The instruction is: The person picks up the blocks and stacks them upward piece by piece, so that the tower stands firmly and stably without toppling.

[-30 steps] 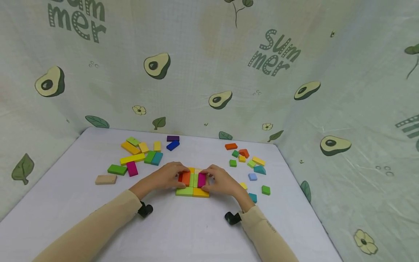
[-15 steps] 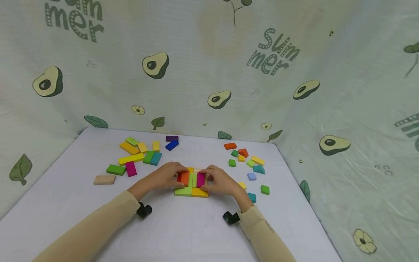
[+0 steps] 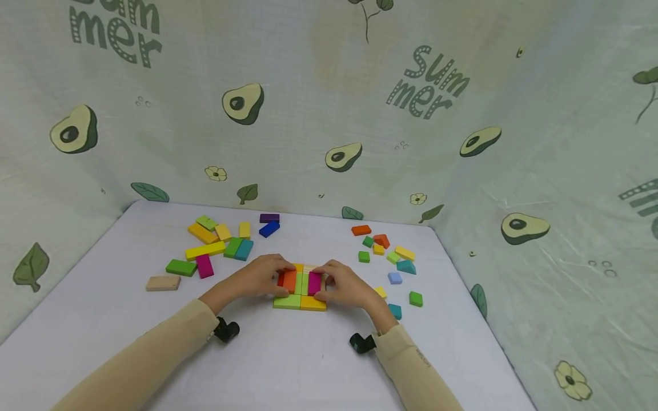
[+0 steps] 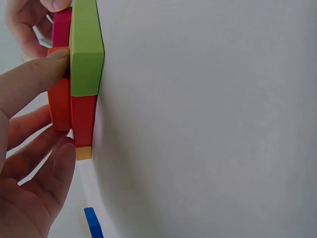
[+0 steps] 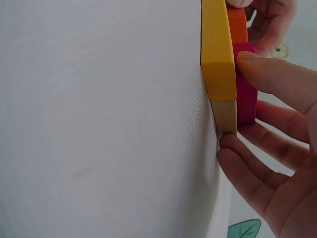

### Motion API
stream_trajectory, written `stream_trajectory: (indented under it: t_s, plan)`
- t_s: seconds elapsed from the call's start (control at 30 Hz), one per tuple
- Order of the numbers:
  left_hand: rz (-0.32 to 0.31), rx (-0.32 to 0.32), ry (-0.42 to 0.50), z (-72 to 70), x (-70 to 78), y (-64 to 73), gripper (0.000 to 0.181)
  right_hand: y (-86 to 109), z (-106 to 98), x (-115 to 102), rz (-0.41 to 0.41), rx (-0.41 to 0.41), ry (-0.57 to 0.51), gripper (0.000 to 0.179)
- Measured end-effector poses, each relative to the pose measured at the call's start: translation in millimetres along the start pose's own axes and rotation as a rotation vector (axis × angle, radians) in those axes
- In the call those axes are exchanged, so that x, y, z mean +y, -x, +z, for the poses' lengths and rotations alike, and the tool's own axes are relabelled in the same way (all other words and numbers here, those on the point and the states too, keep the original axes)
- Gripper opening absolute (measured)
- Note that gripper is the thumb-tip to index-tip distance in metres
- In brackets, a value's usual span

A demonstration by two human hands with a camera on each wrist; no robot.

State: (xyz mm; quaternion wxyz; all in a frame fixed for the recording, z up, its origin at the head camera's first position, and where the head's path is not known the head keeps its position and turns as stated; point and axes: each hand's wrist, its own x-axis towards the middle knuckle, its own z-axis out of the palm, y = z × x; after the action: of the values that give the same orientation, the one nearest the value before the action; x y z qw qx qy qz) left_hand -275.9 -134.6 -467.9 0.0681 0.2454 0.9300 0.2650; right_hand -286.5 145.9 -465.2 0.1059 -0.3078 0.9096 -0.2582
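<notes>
One wood block (image 3: 163,283) lies farthest left on the white table (image 3: 308,365), and near it, to the right, are a green block (image 3: 181,268) and a long yellow block (image 3: 205,250). Next, a teal block (image 3: 244,250) lies flat, and behind it, toward the back edge, a blue block (image 3: 269,229) is just beside a purple block (image 3: 269,218). Then comes the left hand (image 3: 259,278), partly closed: it holds an orange block (image 3: 289,281) by its two ends, thumb at the near end and fingers at the far end. This orange block is on the upper level, above a red block (image 4: 83,120). In front, a lime bar (image 3: 287,302) and a yellow bar (image 3: 313,303) lie end to end, touching. More to the right is a magenta block (image 3: 315,283), above a pale wood piece (image 5: 224,116). The right hand (image 3: 346,285), also partly closed, pinches this magenta block between thumb and fingers. Farther right are scattered small pieces, among them a light blue piece (image 3: 394,278) and, at the outer side, a green piece (image 3: 416,299).
</notes>
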Motion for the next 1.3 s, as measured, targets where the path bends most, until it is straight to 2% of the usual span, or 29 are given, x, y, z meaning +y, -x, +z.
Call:
stream_trajectory:
  t_s: [0.2,0.33,0.5,0.6,0.7,0.83,0.93,1.07,1.17,1.3]
  plan:
    - [-0.010,-0.010,0.018,-1.7,1.1,1.5,0.066,-0.1,0.8,0.8,0.001,0.001,-0.001,0.053]
    - [-0.013,-0.007,0.043,-3.6,-3.8,2.6,0.074,0.2,0.5,0.3,0.009,-0.001,-0.002,0.054]
    - [-0.030,0.047,0.072,-20.0,-17.6,8.3,0.072,0.6,0.4,-0.5,0.006,-0.001,-0.006,0.054]
    - [-0.049,0.116,0.034,-38.3,-32.5,14.4,0.065,1.0,0.4,-0.9,0.007,-0.001,-0.006,0.054]
    - [-0.078,0.193,-0.023,-57.7,-54.1,22.9,0.058,1.4,0.6,-1.0,0.013,0.000,-0.003,0.054]
    - [-0.129,0.237,-0.031,-81.4,-88.3,39.8,0.052,1.6,0.5,-0.6,0.010,0.002,-0.006,0.054]
    - [-0.167,0.230,-0.045,-93.1,-113.6,51.9,0.052,1.7,-0.2,-0.8,0.008,0.002,-0.005,0.054]
    - [-0.212,0.194,-0.094,-99.7,-136.8,62.4,0.051,2.0,-1.4,-1.4,0.007,-0.001,-0.001,0.055]
    - [-0.224,0.166,-0.108,-101.2,-146.3,66.7,0.047,1.8,-1.8,-1.1,0.007,-0.003,0.000,0.055]
    - [-0.208,0.135,-0.112,-105.1,-155.5,72.2,0.041,0.8,-0.7,-0.1,0.002,-0.001,-0.006,0.055]
